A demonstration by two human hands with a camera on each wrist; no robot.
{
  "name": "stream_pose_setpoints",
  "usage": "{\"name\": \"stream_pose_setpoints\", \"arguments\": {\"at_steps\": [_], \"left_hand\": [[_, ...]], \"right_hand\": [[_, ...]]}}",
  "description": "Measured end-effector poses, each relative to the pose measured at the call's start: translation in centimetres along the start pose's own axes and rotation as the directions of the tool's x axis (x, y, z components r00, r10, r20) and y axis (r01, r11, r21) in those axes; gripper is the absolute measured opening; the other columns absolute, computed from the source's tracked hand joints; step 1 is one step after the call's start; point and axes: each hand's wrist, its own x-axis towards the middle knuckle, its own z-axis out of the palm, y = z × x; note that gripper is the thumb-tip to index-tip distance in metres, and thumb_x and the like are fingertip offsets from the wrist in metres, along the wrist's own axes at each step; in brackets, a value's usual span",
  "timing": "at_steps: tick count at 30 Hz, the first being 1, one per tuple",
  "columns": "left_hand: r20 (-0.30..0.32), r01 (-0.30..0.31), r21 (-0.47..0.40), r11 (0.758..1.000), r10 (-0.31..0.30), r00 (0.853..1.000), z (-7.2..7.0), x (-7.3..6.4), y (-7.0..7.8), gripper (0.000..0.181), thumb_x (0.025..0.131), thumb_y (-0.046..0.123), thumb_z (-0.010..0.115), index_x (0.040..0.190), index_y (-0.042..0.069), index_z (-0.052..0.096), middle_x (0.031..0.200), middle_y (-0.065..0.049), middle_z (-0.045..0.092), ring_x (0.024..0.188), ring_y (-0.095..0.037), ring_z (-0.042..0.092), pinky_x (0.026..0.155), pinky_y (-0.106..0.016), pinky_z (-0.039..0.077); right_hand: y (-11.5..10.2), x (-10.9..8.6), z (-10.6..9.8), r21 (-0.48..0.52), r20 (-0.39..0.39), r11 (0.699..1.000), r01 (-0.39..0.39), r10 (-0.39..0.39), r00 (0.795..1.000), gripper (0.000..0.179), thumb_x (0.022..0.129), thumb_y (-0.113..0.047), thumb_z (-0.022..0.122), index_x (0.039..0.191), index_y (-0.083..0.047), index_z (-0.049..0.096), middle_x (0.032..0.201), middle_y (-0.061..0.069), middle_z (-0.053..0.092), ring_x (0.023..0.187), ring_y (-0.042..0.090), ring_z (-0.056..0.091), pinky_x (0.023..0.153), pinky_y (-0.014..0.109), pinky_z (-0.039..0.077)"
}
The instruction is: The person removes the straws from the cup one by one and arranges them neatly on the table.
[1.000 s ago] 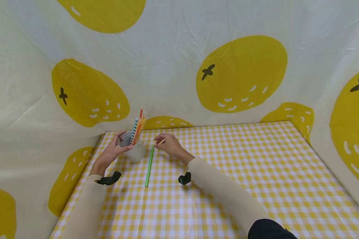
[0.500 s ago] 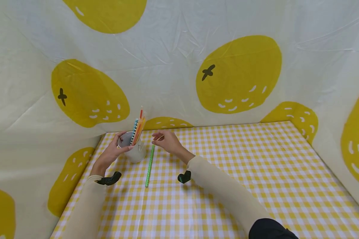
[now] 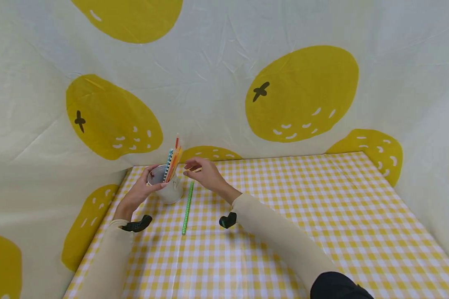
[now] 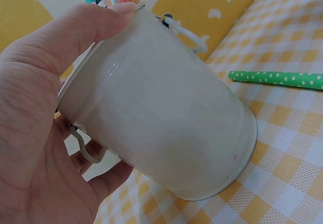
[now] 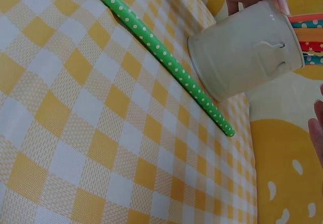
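Observation:
A white metal bucket (image 3: 172,192) stands on the table, held at the rim by my left hand (image 3: 139,192). In the left wrist view the thumb (image 4: 75,35) lies over the bucket's rim and the fingers go round its far side. Several patterned straws (image 3: 172,164), some dotted, one striped black and white, lean in the bucket. To its right lies a green straw with white dots (image 3: 188,207). Above that straw's far end, just right of the bucket, hovers my right hand (image 3: 206,173), fingers loosely bent. I see nothing between them. Only fingertips (image 5: 317,133) show in the right wrist view.
A yellow and white checked cloth (image 3: 284,220) covers the table. Behind and to the left hangs a pale sheet (image 3: 209,104) with large yellow fruit prints, close behind the bucket. The bucket has small side handles (image 4: 186,35).
My right hand has lifted slightly and moved left, toward the straws in the bucket, and its fingers have spread a little. The left hand, bucket and green straw stay in place.

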Motion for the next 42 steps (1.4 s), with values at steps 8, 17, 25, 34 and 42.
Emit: {"name": "stream_pose_setpoints", "arguments": {"at_steps": [8,17,25,34,42], "left_hand": [[0.002,-0.008,-0.014,1.0,0.008,1.0,0.1,0.0,0.1,0.088,0.097,0.025,0.072,0.163,0.019,0.013,0.158,-0.022,0.026,0.141,-0.039,0.03,0.113,-0.059,0.024],[0.008,-0.006,-0.04,0.999,0.006,1.0,0.2,0.1,0.2,0.088,0.097,0.023,0.072,0.163,0.017,0.014,0.157,-0.021,0.027,0.141,-0.039,0.03,0.113,-0.06,0.023],[0.012,-0.012,-0.038,0.999,0.013,1.0,0.0,0.2,-0.2,0.087,0.097,0.024,0.072,0.162,0.019,0.015,0.157,-0.02,0.027,0.141,-0.038,0.03,0.114,-0.06,0.023],[0.001,-0.021,-0.024,0.999,0.021,1.0,0.0,0.3,-0.5,0.085,0.096,0.025,0.073,0.161,0.02,0.018,0.156,-0.02,0.026,0.141,-0.038,0.029,0.113,-0.06,0.023],[0.002,-0.021,-0.016,1.0,0.021,1.0,-0.1,0.4,-0.5,0.086,0.096,0.025,0.073,0.162,0.022,0.017,0.158,-0.02,0.021,0.144,-0.038,0.024,0.115,-0.062,0.019]], "right_hand": [[-1.0,0.6,0.6,0.111,-0.007,0.99,0.083,-0.082,0.997,0.032,0.096,-0.015,0.073,0.126,-0.005,0.065,0.122,0.01,0.069,0.108,0.018,0.066,0.093,0.03,0.054],[-1.3,1.0,1.3,0.111,-0.019,0.989,0.099,-0.098,0.995,0.029,0.095,-0.012,0.073,0.122,-0.007,0.066,0.12,0.007,0.067,0.106,0.019,0.066,0.093,0.031,0.054],[-1.6,1.1,1.6,0.089,-0.016,0.991,0.097,-0.096,0.995,0.026,0.095,-0.014,0.073,0.12,-0.008,0.066,0.118,0.006,0.068,0.104,0.016,0.066,0.09,0.028,0.054],[-1.5,1.4,1.8,0.089,0.012,0.99,0.106,-0.108,0.994,0.026,0.095,-0.011,0.073,0.119,-0.005,0.069,0.117,0.007,0.067,0.102,0.022,0.066,0.089,0.026,0.054],[-1.2,1.8,2.1,0.092,0.028,0.991,0.1,-0.103,0.994,0.02,0.095,-0.009,0.072,0.115,-0.005,0.07,0.112,0.007,0.071,0.099,0.021,0.068,0.087,0.025,0.054]]}}
